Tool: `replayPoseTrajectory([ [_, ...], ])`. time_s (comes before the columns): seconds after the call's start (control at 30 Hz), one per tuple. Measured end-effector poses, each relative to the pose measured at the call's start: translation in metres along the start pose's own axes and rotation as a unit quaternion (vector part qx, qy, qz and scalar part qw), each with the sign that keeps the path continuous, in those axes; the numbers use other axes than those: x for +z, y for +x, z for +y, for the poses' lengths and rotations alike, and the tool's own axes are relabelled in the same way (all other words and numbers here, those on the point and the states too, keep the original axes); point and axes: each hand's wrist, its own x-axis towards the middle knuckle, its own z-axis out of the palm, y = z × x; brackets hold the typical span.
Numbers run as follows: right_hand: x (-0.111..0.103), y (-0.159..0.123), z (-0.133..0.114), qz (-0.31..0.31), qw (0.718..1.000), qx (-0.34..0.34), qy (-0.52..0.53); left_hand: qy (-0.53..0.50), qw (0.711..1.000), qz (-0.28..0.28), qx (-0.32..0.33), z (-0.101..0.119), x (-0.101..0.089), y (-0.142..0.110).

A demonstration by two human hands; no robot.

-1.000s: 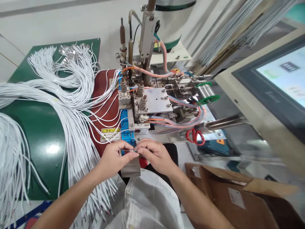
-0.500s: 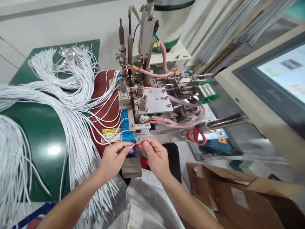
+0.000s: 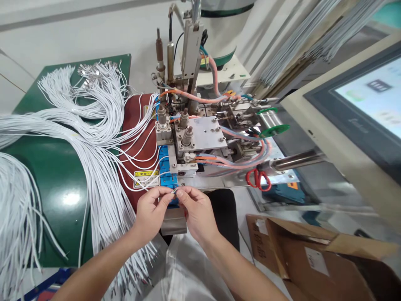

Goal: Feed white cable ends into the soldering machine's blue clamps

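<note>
My left hand [image 3: 151,214] pinches a white cable [image 3: 174,191] close to its end, between thumb and index finger. Against it, my right hand [image 3: 200,215] is closed in a pinch on the thin wires at that same end; the fingertips hide most of them. Both hands are at the front end of a blue clamp strip [image 3: 168,177] on the machine. Several white cables run into this strip from a large cable bundle [image 3: 90,167] lying at the left.
Behind the hands stands the machine, with a metal plate [image 3: 203,134] and hoses. A solder wire spool [image 3: 272,122], red-handled scissors [image 3: 258,179] and a screen [image 3: 372,94] are to the right. A cardboard box [image 3: 300,259] sits lower right; a green table [image 3: 59,175] lies left.
My right hand has moved left, and its fingertips now meet those of my left hand at the cable end. The red light between the hands no longer shows.
</note>
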Motion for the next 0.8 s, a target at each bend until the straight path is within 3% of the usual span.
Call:
replayPoseTrajectory([
  [0.13, 0.000, -0.001, -0.003, -0.007, 1.000, 0.007, -0.008, 0.005, 1.000, 0.017, 0.007, -0.002, 0.001, -0.001],
  [0.23, -0.004, -0.001, -0.003, -0.021, 0.992, -0.074, -0.104, 0.023, 0.999, 0.028, 0.028, -0.001, 0.001, -0.001],
  [0.33, -0.009, -0.002, -0.004, -0.025, 0.938, -0.237, -0.253, 0.052, 0.996, 0.023, 0.065, 0.001, 0.000, -0.002],
  [0.4, -0.012, -0.001, -0.006, -0.037, 0.895, -0.311, -0.317, 0.070, 0.993, 0.011, 0.092, 0.001, 0.000, -0.002],
  [0.57, -0.021, 0.004, -0.024, -0.113, 0.824, -0.369, -0.415, 0.122, 0.984, -0.050, 0.120, 0.008, -0.009, 0.002],
  [0.7, -0.027, 0.009, -0.038, -0.255, 0.697, -0.368, -0.560, 0.234, 0.947, -0.196, 0.099, 0.017, -0.019, 0.006],
  [0.73, -0.028, 0.010, -0.037, -0.269, 0.685, -0.362, -0.572, 0.254, 0.940, -0.207, 0.091, 0.018, -0.020, 0.007],
  [0.77, -0.027, 0.010, -0.035, -0.260, 0.696, -0.355, -0.568, 0.260, 0.940, -0.203, 0.083, 0.019, -0.020, 0.007],
  [0.8, -0.026, 0.009, -0.031, -0.230, 0.727, -0.345, -0.547, 0.253, 0.947, -0.185, 0.075, 0.019, -0.019, 0.007],
])
